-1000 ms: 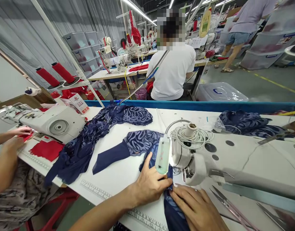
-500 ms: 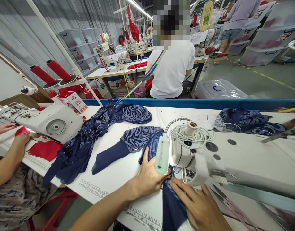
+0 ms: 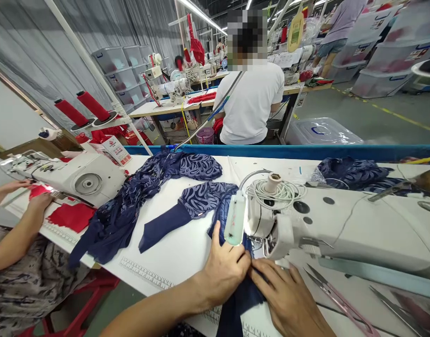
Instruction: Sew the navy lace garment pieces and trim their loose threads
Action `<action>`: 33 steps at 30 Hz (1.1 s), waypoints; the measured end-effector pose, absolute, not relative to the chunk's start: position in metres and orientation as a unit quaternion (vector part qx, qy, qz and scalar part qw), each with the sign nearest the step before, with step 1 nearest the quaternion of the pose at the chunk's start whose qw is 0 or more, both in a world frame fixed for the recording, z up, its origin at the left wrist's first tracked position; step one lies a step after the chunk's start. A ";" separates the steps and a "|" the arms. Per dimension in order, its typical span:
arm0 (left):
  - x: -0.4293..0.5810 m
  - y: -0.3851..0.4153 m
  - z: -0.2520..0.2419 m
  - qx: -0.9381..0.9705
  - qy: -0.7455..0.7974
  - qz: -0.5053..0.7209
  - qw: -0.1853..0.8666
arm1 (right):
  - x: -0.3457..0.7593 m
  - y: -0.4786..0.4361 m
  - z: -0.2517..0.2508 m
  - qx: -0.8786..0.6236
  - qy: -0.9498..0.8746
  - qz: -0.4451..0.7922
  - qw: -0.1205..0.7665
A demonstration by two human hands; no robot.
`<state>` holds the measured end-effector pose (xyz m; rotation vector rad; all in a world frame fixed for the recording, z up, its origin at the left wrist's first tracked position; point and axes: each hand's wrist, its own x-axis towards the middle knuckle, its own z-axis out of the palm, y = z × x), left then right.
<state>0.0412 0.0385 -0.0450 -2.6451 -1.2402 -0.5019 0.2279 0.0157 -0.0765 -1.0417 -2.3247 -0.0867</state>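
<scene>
L hand [image 3: 225,267] & R hand [image 3: 283,292] on navy fabric [image 3: 238,302], nr sewing mach. [image 3: 358,229]

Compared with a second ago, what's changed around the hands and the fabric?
The near end of the navy fabric has swung toward the person's left. At the far left, the co-worker's hands have spread apart. No new hold or release shows: the left hand and right hand stay on the fabric beside the sewing machine; the pink-handled scissors haven't moved.
</scene>
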 end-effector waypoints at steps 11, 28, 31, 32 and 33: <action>0.058 0.042 -0.054 -0.879 -0.443 -0.137 0.106 | 0.227 0.024 -0.082 -0.429 -0.866 -0.011 0.256; 0.041 0.033 -0.066 -0.863 -0.416 -0.240 0.153 | 0.225 0.012 -0.075 -0.368 -0.857 0.053 0.358; 0.028 0.035 -0.062 -0.861 -0.417 -0.264 0.121 | 0.222 0.011 -0.071 -0.373 -0.863 0.047 0.338; 0.026 0.036 -0.059 -0.869 -0.407 -0.254 0.123 | 0.221 0.011 -0.070 -0.373 -0.864 0.045 0.335; 0.025 0.037 -0.056 -0.878 -0.395 -0.239 0.130 | 0.221 0.011 -0.070 -0.369 -0.866 0.043 0.335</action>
